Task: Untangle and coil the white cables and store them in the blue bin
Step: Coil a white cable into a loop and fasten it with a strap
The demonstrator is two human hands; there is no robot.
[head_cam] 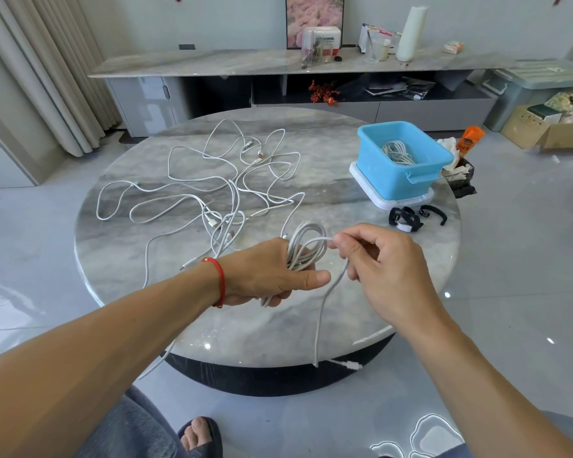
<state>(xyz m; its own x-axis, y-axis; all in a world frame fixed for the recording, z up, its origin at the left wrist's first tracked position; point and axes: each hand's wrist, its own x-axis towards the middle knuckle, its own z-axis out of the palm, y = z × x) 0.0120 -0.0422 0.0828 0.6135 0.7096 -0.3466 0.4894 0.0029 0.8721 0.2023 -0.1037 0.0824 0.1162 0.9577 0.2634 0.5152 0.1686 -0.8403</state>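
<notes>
Coil (pixel 306 246) of white cable sits in your left hand (pixel 265 274), above the near edge of the round marble tabletop (pixel 153 249). Fingers are curled under the loops, and the thumb lies straight across the front of the bundle. A red string bracelet (pixel 219 280) is on that wrist.

Your right hand (pixel 382 269) is just beside the coil, to its right. Thumb and forefinger pinch the same cable at the top of the loops; the other fingers are loosely curled. From that pinch the free tail (pixel 320 322) drops down past the near edge of the tabletop, and its plug end (pixel 349 364) hangs in front of the dark table base.

Tangle of white cables (pixel 219 190) is spread loose over the middle and left of the tabletop, reaching toward the far edge. One strand runs from it up to the coil in your left hand. Another strand falls over the near-left edge.

Blue bin (pixel 399 180) stands at the far-right edge, resting on a white lid or tray (pixel 382 197). One coiled white cable (pixel 398 153) already lies inside it. Black straps (pixel 411 218) lie just in front of the bin, near the right edge.
</notes>
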